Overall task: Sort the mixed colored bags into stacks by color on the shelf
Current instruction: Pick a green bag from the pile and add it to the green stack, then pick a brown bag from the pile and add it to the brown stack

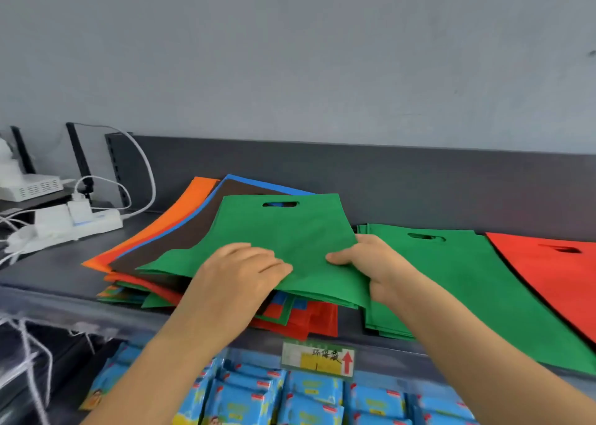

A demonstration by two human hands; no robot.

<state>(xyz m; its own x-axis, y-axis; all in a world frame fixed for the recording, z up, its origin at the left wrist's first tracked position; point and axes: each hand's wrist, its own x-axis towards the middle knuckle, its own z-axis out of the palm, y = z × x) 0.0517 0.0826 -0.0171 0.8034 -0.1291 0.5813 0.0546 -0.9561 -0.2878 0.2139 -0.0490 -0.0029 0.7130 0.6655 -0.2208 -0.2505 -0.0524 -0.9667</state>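
Observation:
A green bag (283,231) with a cut-out handle lies on top of the mixed pile (167,231), which holds brown, blue, orange, red and green bags. My right hand (371,266) pinches the green bag's near right edge, thumb on top. My left hand (238,273) rests on its near edge with the fingers curled over the fabric. To the right on the dark shelf (58,273) lies a green stack (477,279). A red stack (554,273) sits at the far right, overlapping the green one.
A white power strip (77,224) with plugs and cables, and a white router (30,187), sit at the shelf's left. A dark back panel (387,186) runs behind the bags. A price label (319,358) hangs on the shelf front, above blue packets (290,399).

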